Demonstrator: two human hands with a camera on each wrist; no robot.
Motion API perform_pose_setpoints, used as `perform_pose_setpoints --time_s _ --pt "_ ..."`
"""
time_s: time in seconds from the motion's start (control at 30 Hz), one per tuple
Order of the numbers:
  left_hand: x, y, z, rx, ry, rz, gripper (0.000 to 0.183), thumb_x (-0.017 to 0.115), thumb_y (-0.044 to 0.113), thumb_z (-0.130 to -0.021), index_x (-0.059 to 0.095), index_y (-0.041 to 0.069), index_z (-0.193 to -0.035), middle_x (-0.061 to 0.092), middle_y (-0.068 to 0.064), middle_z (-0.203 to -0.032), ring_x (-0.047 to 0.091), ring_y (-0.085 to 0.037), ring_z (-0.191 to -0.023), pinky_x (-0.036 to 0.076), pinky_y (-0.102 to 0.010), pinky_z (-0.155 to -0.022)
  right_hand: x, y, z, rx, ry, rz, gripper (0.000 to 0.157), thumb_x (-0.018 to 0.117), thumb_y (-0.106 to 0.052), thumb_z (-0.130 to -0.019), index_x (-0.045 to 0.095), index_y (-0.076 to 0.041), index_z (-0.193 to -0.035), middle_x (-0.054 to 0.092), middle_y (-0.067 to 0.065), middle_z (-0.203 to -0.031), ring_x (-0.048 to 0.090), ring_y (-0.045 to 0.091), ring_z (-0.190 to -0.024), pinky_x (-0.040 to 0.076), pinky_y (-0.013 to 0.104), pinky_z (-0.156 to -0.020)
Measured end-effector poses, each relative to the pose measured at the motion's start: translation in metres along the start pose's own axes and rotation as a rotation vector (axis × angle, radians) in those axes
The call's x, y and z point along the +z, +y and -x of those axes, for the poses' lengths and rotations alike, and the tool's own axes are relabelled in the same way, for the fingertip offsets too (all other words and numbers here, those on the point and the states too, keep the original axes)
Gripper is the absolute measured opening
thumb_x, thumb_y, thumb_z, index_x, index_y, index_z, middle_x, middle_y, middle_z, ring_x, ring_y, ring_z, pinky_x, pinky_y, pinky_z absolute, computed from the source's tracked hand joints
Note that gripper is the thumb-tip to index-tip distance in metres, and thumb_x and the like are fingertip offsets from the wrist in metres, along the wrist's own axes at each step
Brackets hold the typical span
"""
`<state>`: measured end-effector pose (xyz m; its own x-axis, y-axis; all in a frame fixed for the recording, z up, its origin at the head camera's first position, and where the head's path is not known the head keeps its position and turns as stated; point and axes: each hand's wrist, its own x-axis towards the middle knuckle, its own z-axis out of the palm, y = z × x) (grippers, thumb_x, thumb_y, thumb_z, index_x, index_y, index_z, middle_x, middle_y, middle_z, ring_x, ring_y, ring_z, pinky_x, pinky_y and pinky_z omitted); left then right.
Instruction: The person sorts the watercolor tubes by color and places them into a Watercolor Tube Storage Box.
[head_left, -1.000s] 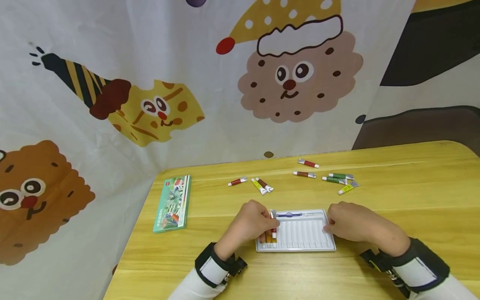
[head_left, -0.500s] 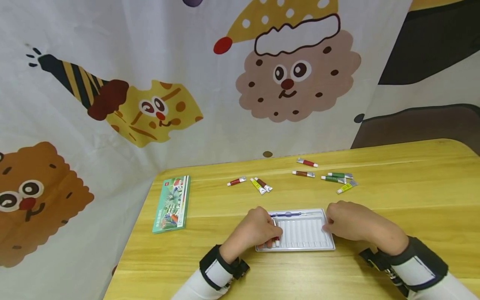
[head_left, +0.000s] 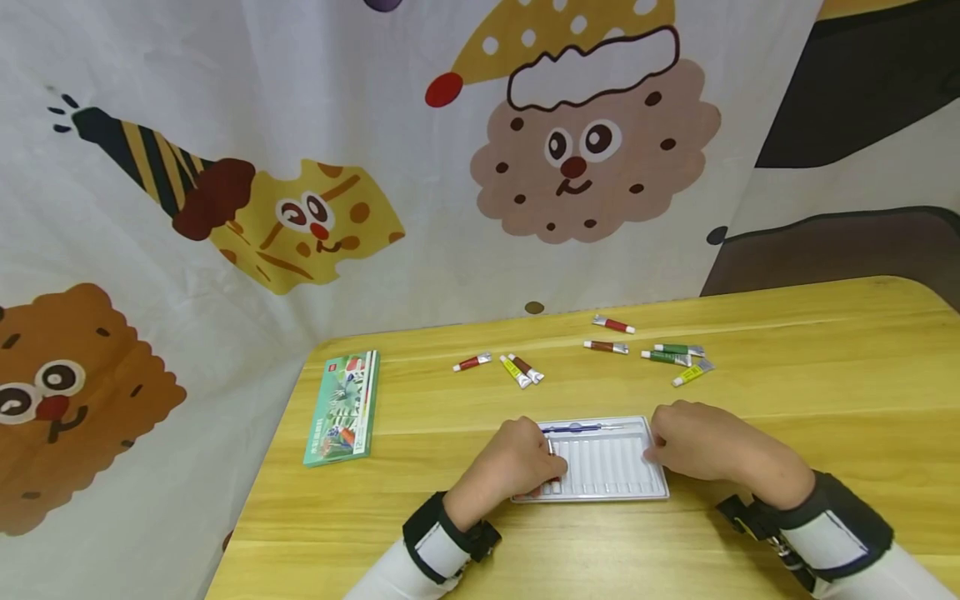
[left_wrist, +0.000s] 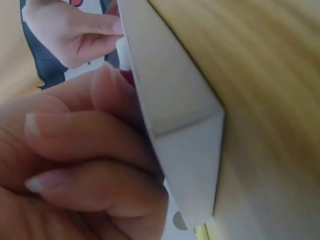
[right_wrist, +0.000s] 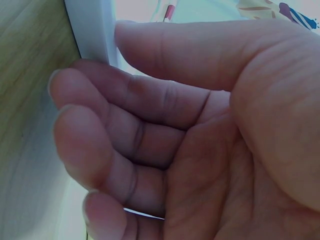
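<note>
A white plastic tray [head_left: 611,468] with grooved slots lies on the table, a purple-handled paintbrush [head_left: 576,428] along its far side. Over the tray's left end, my left hand [head_left: 516,460] has curled fingers and holds a red paint tube [left_wrist: 123,56] by its body, down at the slots. Only the white cap and a bit of red show past the fingers. The other tubes at that end are hidden under this hand. At the opposite end, my right hand [head_left: 708,443] pinches the tray's right rim [right_wrist: 95,30] between thumb and index finger.
Behind the tray lie loose paint tubes: a red tube [head_left: 472,362], a yellow tube [head_left: 516,372] beside a brown one, and at the right a brown tube [head_left: 605,347], green tubes [head_left: 666,358] and others. A green paint box [head_left: 341,408] lies at the left. A printed cloth [head_left: 420,275] hangs behind.
My left hand has moved slightly right and toward me with the red tube, lowering over the left slots and covering the tubes there. My right hand keeps its grip on the tray rim.
</note>
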<state>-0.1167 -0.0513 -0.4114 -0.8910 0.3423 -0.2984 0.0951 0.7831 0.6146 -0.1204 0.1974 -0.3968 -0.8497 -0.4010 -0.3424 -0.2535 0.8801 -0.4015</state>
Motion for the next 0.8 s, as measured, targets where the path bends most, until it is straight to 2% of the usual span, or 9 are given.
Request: perform_pose_setpoints --time_s 0.23,0.53,0.8 --pt "0.0 0.0 -0.001 0.036 -0.017 -0.1 0.048 0.065 0.021 -0.078 0.034 0.016 -0.042 0.022 0.011 -0.04 0.022 -0.004 -0.032 0.012 -0.019 -0.031 -0.001 -0.001 0.0 0.001 -0.001 0.001 0.019 0.07 -0.024 -0.082 0.059 -0.016 -0.07 0.047 -0.001 -0.058 0.042 0.014 -0.051 0.033 0.029 -0.049" --pt "-0.002 -0.001 0.0 0.034 -0.043 -0.074 0.049 0.067 0.03 -0.084 0.042 0.015 -0.045 0.03 0.01 -0.041 0.031 -0.006 -0.034 0.018 -0.02 -0.032 -0.001 -0.001 0.001 -0.002 -0.001 0.002 0.021 0.069 -0.024 -0.083 0.057 -0.016 -0.069 0.046 -0.001 -0.058 0.042 0.013 -0.051 0.032 0.028 -0.049" --pt "-0.01 0.0 0.004 0.039 -0.041 -0.076 0.036 0.076 0.028 -0.078 0.053 0.015 -0.053 0.043 0.006 -0.05 0.042 -0.01 -0.044 0.027 -0.022 -0.038 -0.002 -0.003 0.002 -0.011 0.009 -0.001 0.022 0.069 -0.023 -0.083 0.056 -0.016 -0.067 0.045 -0.002 -0.057 0.04 0.012 -0.05 0.031 0.028 -0.048"
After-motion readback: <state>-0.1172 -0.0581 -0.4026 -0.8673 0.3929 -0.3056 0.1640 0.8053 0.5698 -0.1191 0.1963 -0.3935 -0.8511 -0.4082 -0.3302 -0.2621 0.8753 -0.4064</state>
